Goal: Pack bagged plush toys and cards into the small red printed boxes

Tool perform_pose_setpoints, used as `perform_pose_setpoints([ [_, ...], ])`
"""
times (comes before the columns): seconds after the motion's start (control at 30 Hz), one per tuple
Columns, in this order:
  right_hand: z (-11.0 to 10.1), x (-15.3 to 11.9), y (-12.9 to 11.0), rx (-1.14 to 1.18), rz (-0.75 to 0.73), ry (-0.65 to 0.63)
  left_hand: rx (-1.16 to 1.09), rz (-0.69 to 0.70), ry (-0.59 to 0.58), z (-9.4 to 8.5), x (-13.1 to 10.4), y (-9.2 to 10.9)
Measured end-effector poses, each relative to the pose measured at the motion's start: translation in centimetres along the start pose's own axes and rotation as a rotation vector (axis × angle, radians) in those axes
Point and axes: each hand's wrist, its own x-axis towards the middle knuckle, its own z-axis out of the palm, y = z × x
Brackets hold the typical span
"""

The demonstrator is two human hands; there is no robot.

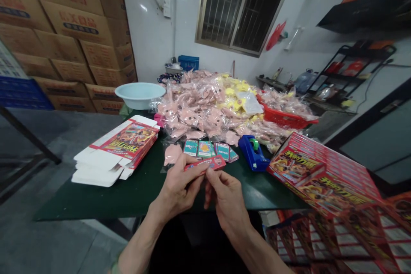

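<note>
1. Glossy white walls (188,21) catch small bright glints of light (143,7).
2. A metal-framed window (240,6) with vertical bars has dark panes.
3. Brown cartons (69,21) stand stacked high at left, above a grey floor (69,137).
4. A dark green table (80,201) fills the foreground; a black rack (343,76) stands far right.

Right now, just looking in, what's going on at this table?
A person at a green table holds a small red box in the left hand; the right hand has its thumb at the near edge, though whether it grips is unclear. Just beyond lie printed cards, with a blue tape dispenser to the right. Unfilled-looking cartons lie at left, and bagged pink and yellow items are heaped behind.
</note>
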Motion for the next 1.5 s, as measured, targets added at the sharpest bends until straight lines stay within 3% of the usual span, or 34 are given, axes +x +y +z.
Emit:
perform_pose_setpoints([
  [0.1,0.2,0.1,0.6,0.034,-0.001,0.016,-0.050,-0.010,0.019,-0.3,0.4,0.1],
  [0.27,0.6,0.2,1.2,0.138,-0.037,-0.062,-0.021,-0.092,0.114,0.2,0.9,0.2],
  [0.4,0.5,0.3,0.5,0.207,0.068,-0.068,0.069,-0.155,0.178,0.8,1.2,0.0],
  [0.57,0.1,0.5,-0.4,0.246,0.150,-0.116,0.099,-0.191,0.162,0.9,1.3,-0.5],
  [0.67,-0.2,0.6,1.2,0.211,0.226,-0.148,0.119,-0.187,0.170,0.9,1.3,-0.9],
  [0.83,-1.5,0.1,5.9,0.129,0.446,-0.204,0.102,-0.154,0.117,0.6,1.5,-1.3],
  [0.93,-3.7,-0.4,6.2,0.058,0.459,-0.263,0.061,-0.178,0.003,-0.4,1.6,-1.8],
  [1.03,-7.7,-0.5,3.3,-0.143,0.360,-0.276,0.023,-0.246,-0.188,-2.2,1.5,-2.6],
  [1.1,-11.4,-0.1,-0.2,-0.355,0.164,-0.216,0.069,-0.263,-0.281,-3.5,1.5,-3.1],
  [1.17,-15.3,0.2,-4.7,-0.553,-0.151,-0.021,0.129,-0.219,-0.266,-4.2,1.7,-3.4],
  [1.23,-18.7,0.2,-9.3,-0.728,-0.500,0.257,0.126,-0.171,-0.240,-3.7,2.4,-3.5],
  [1.27,-19.9,0.1,-11.4,-0.801,-0.633,0.339,0.113,-0.148,-0.232,-3.0,3.0,-3.2],
  [1.33,-21.1,-0.2,-14.7,-0.899,-0.767,0.315,0.065,-0.087,-0.243,-0.7,4.7,-1.9],
  [1.43,-19.9,-0.5,-17.2,-0.940,-0.733,0.065,0.004,0.074,-0.304,3.9,8.2,1.6],
  [1.5,-18.5,-0.7,-18.0,-0.967,-0.684,-0.077,-0.112,0.175,-0.405,7.0,10.7,4.0],
])
